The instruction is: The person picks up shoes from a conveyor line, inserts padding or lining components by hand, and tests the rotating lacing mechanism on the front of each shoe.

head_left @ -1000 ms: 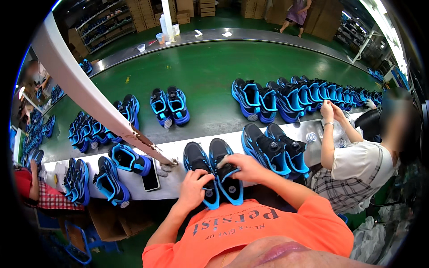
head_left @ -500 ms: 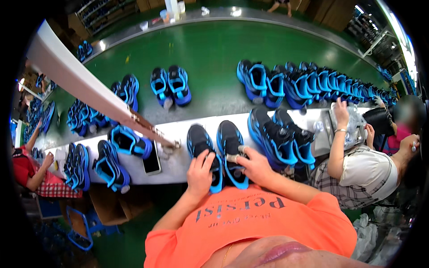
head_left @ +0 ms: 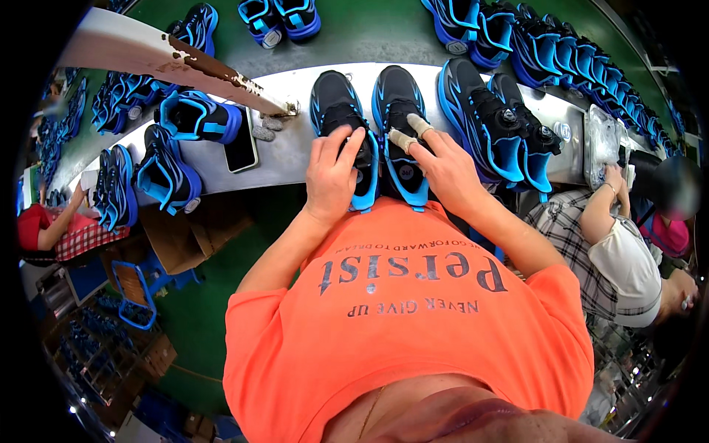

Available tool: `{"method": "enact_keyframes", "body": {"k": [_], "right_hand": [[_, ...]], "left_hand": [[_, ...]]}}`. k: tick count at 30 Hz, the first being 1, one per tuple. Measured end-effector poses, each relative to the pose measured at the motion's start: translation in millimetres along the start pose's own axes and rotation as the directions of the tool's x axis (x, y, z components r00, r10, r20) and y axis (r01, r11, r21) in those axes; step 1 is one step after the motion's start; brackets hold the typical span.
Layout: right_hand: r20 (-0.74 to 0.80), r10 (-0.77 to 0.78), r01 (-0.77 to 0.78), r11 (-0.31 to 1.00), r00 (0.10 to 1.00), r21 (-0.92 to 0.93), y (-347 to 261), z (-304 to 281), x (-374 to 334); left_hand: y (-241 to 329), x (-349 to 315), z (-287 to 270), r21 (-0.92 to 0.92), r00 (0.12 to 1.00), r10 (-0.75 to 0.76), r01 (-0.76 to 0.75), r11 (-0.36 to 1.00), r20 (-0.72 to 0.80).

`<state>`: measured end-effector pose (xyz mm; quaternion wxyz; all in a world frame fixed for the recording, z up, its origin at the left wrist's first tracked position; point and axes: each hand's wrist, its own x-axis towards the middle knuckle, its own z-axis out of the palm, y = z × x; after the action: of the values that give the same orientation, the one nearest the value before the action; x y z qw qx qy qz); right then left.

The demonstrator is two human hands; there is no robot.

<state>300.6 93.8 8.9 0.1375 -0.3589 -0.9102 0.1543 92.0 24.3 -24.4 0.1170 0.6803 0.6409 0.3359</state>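
Two black sneakers with blue linings stand side by side at the bench edge in front of me, toes pointing away: the left sneaker (head_left: 336,96) and the right sneaker (head_left: 397,92). My left hand (head_left: 330,176) has its fingers bent over the left sneaker's tongue and opening. Across the right sneaker's upper lies my right hand (head_left: 447,164), closed on it, with pale finger covers on two fingertips. Both thumbs are mostly hidden. Just right of my hands stands another pair of sneakers (head_left: 473,111) with round dials on their tongues.
A white post (head_left: 185,63) with rusty edges rises from the metal bench (head_left: 284,159). Left of it lie a phone (head_left: 242,148) and more sneakers (head_left: 168,170). Rows of sneakers (head_left: 546,55) cover the green surface beyond. A co-worker (head_left: 624,258) sits at the right beside a clear tray (head_left: 602,140).
The view has tipped downward, so the bench and shoes appear higher. My hands stay on the same two sneakers, and the right fingers are more stretched. The co-worker's raised hand has come down.
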Motion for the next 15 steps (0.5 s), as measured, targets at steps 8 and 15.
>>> {"method": "enact_keyframes", "body": {"k": [8, 15], "right_hand": [[-0.112, -0.14, 0.115, 0.972, 0.984, -0.204, -2, 23, -3], [0.017, -0.034, 0.034, 0.999, 0.999, -0.012, 0, 0, 3]], "left_hand": [[-2, -9, 14, 0.018, 0.997, 0.04, -0.039, 0.999, -0.067], [-5, 1, 6, -0.015, 0.998, 0.055, -0.055, 0.998, -0.043]]}}
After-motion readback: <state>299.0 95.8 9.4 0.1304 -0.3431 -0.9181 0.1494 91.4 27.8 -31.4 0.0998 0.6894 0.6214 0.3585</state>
